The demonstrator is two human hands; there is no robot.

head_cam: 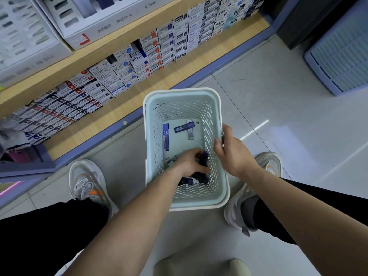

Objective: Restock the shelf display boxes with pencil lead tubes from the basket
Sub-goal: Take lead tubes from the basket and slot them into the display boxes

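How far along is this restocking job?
Seemingly well along: the basket is mostly bare. In hand: the left hand grips a bunch of tubes while the right hand holds the rim. Left: three loose tubes, then slotting everything into the display boxes.

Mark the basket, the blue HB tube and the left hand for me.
basket [179, 100], head view, far wall under the rim.
blue HB tube [165, 136], head view, middle of its label.
left hand [190, 164], head view, back of the hand, gripping tubes [205, 156].
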